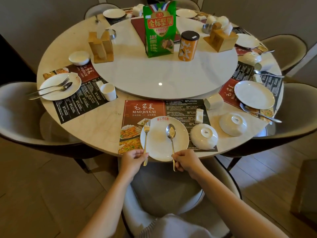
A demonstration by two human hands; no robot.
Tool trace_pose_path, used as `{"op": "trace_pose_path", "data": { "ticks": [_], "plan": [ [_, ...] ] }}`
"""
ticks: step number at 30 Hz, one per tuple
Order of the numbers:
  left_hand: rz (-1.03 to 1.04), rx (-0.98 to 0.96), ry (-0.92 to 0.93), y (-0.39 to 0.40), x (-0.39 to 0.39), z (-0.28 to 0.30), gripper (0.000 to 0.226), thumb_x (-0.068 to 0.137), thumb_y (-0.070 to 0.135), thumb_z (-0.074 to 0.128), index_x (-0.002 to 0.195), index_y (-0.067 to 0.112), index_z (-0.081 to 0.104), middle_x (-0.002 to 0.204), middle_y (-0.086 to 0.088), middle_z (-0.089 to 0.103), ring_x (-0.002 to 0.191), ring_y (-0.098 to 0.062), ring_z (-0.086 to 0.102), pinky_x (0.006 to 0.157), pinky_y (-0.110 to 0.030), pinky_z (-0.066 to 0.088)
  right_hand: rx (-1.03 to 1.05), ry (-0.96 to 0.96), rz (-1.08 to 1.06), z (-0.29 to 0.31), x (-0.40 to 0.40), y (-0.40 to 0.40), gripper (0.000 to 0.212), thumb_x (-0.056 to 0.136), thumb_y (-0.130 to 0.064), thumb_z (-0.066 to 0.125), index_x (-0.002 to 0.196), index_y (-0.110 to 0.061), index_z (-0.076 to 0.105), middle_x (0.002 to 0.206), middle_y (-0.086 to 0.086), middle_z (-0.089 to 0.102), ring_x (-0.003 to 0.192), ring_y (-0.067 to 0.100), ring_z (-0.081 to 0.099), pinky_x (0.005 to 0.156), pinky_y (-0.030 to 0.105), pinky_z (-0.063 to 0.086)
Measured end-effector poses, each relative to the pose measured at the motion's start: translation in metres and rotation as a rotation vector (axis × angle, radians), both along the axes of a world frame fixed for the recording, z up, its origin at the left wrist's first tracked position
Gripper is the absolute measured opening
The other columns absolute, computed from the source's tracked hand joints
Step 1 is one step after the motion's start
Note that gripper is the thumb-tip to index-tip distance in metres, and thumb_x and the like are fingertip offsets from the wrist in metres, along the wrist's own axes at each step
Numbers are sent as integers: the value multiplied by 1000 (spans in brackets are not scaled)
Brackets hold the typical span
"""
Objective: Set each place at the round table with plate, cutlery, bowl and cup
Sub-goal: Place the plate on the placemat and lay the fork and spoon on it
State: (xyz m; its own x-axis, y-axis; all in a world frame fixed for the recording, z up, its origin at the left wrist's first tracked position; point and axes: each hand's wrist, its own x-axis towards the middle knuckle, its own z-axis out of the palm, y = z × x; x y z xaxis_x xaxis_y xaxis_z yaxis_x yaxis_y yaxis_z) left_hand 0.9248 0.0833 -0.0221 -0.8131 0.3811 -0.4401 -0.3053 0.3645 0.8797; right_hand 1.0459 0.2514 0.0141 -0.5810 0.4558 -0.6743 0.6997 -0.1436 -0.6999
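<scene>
At the near edge of the round table (103,133) I have both hands on the cutlery of the closest place. My left hand (133,160) has its fingers curled round the lower handle of the fork (146,140), which lies along the left side of the white plate (161,145), long axis running away from me, tines pointing toward the table's centre. My right hand (186,160) pinches the handle end of the spoon (171,136), which lies across the right half of the same plate, bowl end pointing away from me, handle toward the table edge, roughly parallel to the fork. Both handle tips stick out past the near rim. That plate sits on a printed MAO JIA CAI placemat (144,110). Just right of it a white bowl (204,136) stands upside down on the mat, with a second upturned bowl (233,123) further right. A small white cup (213,101) seems to lie on its side beyond them, though the wide lens makes that hard to judge. On the lazy Susan (163,74) stand a green nut packet (160,30) and an orange canister (188,46)
</scene>
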Motion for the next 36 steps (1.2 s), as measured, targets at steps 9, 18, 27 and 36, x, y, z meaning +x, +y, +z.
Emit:
{"op": "trace_pose_path", "data": {
  "ticks": [9, 18, 27, 36],
  "plan": [
    [-44, 27, -75, 6, 37, -1, 9, 80, 11, 74, 84, 16, 67, 79, -1, 70, 73, -12, 66, 66, -17, 53, 42, -11, -49, -10, 0, -12, 16, 93, -21, 60, 91, -8, 69, 65, 5, 61, 54, 11, 56, 59, 22, 50],
    [-33, 18, -170, 8, 46, -11, 27, 79, 13, 75, 102, 1, 69, 91, -13, 72, 78, -19, 67, 76, -32, 56, 95, -25, -48, -13, -1, -17, 16, 93, -21, 60, 90, -8, 70, 64, 5, 62, 51, 11, 54, 57, 22, 49],
    [-30, 21, -192, 11, 45, -13, 20, 80, 10, 74, 98, 4, 69, 83, -7, 72, 73, -15, 66, 68, -26, 54, 40, -10, -194, -18, -1, -23, 25, 87, -21, 70, 99, -18, 47, 70, 8, 64, 50, 12, 55, 49, 22, 48],
    [-10, 36, -168, 12, 45, -14, 16, 79, 11, 75, 93, 8, 69, 81, -2, 71, 73, -10, 66, 62, -16, 54, 76, -29, -169, -26, 2, -26, 21, 88, -20, 67, 99, -8, 55, 68, 5, 63, 48, 10, 55, 49, 20, 47]
  ]
}}
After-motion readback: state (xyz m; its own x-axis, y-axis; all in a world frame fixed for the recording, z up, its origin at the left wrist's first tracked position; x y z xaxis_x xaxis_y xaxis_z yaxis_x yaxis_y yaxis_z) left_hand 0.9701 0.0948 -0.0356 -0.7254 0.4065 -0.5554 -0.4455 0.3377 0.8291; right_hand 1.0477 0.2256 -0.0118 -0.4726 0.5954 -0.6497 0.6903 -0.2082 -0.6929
